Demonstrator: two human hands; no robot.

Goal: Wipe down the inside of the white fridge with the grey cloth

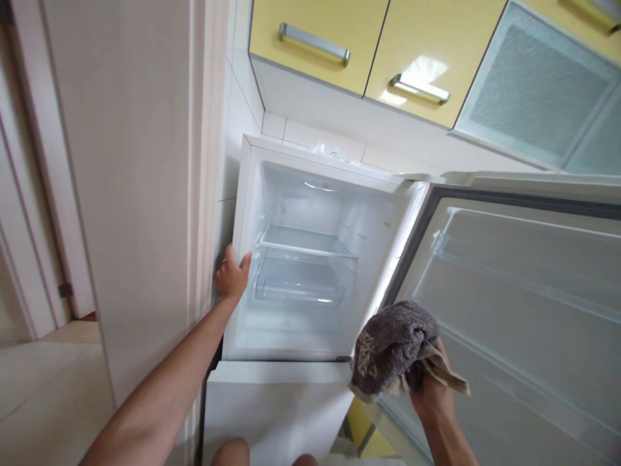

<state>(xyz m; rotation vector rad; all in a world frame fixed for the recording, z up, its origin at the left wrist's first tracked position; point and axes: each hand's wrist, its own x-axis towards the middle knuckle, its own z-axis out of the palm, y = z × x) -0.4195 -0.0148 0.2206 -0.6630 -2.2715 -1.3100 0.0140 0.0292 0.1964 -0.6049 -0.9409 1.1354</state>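
A white fridge (242, 194) stands open in front of me, its upper compartment bare apart from a glass shelf (303, 241) and a clear drawer (297, 285). My left hand (231, 275) grips the left edge of the fridge body, thumb on the front rim and fingers wrapped round the side. My right hand (431, 388) is closed on a bunched grey-brown towel (392, 349), held low in front of the gap between the compartment and the open door (524, 310).
The door swings out to the right, with empty door racks (509, 272) inside. Yellow wall cabinets (369, 45) with metal handles hang above. A white panel (130, 194) flanks the fridge's left side. The lower fridge door (272, 401) is closed.
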